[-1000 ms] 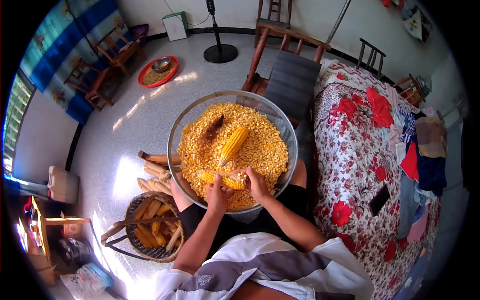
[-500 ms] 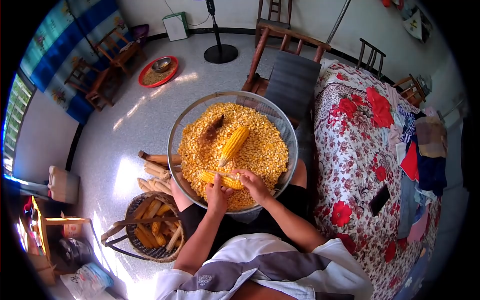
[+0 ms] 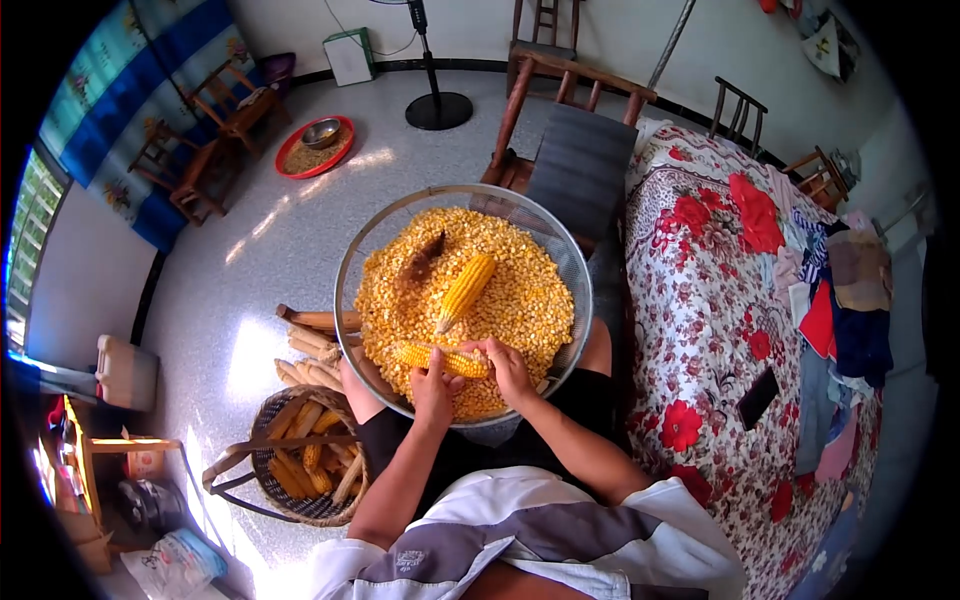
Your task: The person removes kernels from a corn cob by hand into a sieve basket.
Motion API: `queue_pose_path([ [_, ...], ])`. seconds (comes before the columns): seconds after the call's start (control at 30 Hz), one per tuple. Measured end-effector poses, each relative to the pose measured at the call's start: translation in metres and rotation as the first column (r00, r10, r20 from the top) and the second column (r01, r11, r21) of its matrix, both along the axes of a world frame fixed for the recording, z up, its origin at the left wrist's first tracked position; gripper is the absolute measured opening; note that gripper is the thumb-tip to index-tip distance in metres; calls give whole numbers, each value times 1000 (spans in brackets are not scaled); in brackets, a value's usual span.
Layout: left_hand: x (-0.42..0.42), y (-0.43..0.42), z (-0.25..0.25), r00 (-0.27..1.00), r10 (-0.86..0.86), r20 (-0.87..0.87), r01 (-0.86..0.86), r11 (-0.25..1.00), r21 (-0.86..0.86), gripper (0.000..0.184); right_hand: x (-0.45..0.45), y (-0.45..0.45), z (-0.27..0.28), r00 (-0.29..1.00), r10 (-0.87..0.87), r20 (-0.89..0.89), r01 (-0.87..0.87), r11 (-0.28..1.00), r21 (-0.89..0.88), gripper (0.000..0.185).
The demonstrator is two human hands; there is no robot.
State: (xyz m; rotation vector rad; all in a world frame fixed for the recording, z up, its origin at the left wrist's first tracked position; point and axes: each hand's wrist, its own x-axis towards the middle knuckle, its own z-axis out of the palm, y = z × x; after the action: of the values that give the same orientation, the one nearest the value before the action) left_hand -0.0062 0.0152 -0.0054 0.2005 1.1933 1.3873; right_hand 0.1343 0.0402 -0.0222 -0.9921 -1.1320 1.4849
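Head view: a yellow corn cob lies in the person's grasp, low over the near part of a mesh basin, with loose kernels spread beneath and beyond it. Its long axis runs crosswise, from left to right in front of the body, the left end tipped slightly farther from the person than the right. The left hand is partly closed around the cob left of its middle, thumb laid over the top, and the left end sticks out past it. The right hand is curled at the opposite end, fingertips against the cob; whether it grips or only presses there cannot be told, since the fingers cover that end. The hands are thus near each other, a short bare stretch of cob showing between them, and the right is the nearer to its right end. Just past them rests a second cob, untouched on the kernels, its axis slanting away and to the right, its pale lower end pointing back toward the hands and slightly closer to the left thumb. Left of the basin, and lower, stands a wicker basket.
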Motion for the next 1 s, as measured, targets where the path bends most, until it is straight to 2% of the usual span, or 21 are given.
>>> queue_pose_path([
  [0.07, -2, -1, 0, 1000, -8, -4, 8, 1000, 18, 29, 0, -2, 24, 992, 17, 124, -27, 996, 82, 37],
  [0.2, 0, -2, 0, 999, -16, -39, 17, 999, 35, 30, -3, -1, 17, 962, 71, 265, -83, 996, 32, 39],
  [0.27, 1, -2, 1, 999, -17, -46, 18, 999, 39, 30, -9, 3, 6, 993, -39, 109, 33, 998, 56, 41],
  [0.3, 1, -2, 2, 998, -17, -54, 20, 999, 43, 31, -8, 4, 5, 993, -39, 109, 34, 998, 56, 41],
  [0.37, 1, -1, -1, 998, -4, -56, 5, 1000, 10, 31, -4, 7, 1, 997, -49, 55, 55, 992, -116, 42],
  [0.4, 1, -1, -2, 998, 9, -56, -11, 1000, -25, 31, -2, 7, 5, 997, -46, 54, 52, 992, -116, 42],
  [0.47, -1, -1, -3, 1000, 11, -9, -11, 1000, 11, 32, 4, 4, 11, 970, 24, -242, -87, 963, -255, 43],
  [0.53, -1, 0, 2, 999, 8, 38, -9, 999, 45, 32, 5, -1, 23, 950, 31, -310, -127, 947, -295, 40],
  [0.6, 0, 0, 6, 997, 16, 77, -20, 999, 48, 32, 4, -5, 24, 990, 120, -70, -117, 992, 44, 37],
  [0.63, 1, -1, 5, 997, 13, 78, -17, 999, 44, 32, 7, -5, 27, 987, 160, 15, -161, 985, 57, 33],
  [0.67, 0, 0, 5, 997, 9, 72, -12, 999, 43, 33, 7, -6, 26, 987, 158, 15, -158, 986, 55, 33],
  [0.73, -2, 0, 1, 998, 9, 63, -11, 999, 45, 33, 4, -4, 23, 989, 74, 126, -94, 982, 164, 33],
  [0.77, -3, 1, -5, 999, 9, 33, -10, 999, 36, 34, 3, -3, 19, 989, 75, 125, -95, 982, 165, 33],
  [0.83, -2, 1, -7, 1000, 7, 2, -7, 1000, 28, 34, 2, -2, 13, 995, 12, 103, -17, 998, 52, 32],
  [0.9, -1, 0, -6, 995, -18, -97, 17, 1000, -16, 35, 2, -1, 12, 994, 4, 113, -9, 999, 49, 33],
  [1.0, -1, -1, -2, 998, 0, -65, -1, 1000, -18, 36, 5, -3, 18, 996, 18, 89, -19, 1000, 13, 33],
])
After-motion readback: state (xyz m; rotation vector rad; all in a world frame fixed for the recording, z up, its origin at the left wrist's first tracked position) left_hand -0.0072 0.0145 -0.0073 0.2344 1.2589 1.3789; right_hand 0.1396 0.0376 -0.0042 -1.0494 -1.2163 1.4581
